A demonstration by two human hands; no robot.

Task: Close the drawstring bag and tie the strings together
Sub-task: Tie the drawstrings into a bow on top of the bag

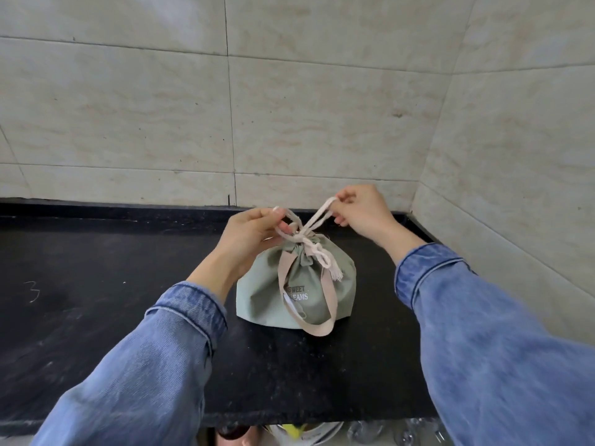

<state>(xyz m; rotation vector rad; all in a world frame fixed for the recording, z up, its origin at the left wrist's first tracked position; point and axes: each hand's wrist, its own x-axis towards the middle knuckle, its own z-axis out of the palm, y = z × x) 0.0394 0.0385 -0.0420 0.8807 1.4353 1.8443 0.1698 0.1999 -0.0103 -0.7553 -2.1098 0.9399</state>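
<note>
Bag [267, 294]: green cloth, stood upright on the black counter [96, 284], near the back corner where the tiled wall [289, 107] meets the counter. The mouth is seen gathered tight into a pucker at the top, so the closing step is judged done. White lettering is printed on the front, partly covered by the strap.

Strap [322, 317]: beige webbing, hung slack down the front of the bag, its loop resting at the bag's base. It is not held.

Strings [317, 218]: cream cord, drawn up from the gathered mouth in two loops that cross just above it, one led to each side. The crossing is judged to be the start of the knot; the loops are kept taut and apart so that the crossing can be pulled down snug. A knotted, frayed tail [333, 272] is left hanging over the front.

Left hand [254, 230]: fingers curled closed, the left loop pinched between thumb and fingertips, close above the bag's mouth.

Right hand [363, 210]: fingers closed, the right loop pinched at its far end, raised higher and further out.

Sleeves [483, 333]: blue denim, on both forearms.
</note>
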